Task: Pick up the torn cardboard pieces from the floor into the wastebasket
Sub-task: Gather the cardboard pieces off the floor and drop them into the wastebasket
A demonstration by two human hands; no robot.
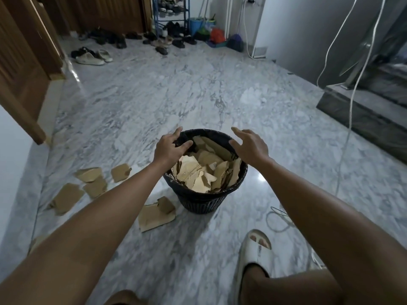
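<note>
A black wastebasket with a black liner stands on the marble floor, filled with torn cardboard pieces. My left hand hovers over its left rim with fingers spread and holds nothing. My right hand hovers over the right rim, fingers also spread and empty. More torn brown cardboard lies on the floor: a large piece just left of the basket, and several pieces farther left by the wall.
My foot in a white slide sandal is at the lower right. White cables run over the floor on the right beside a dark marble step. Shoes and a shoe rack stand at the far end.
</note>
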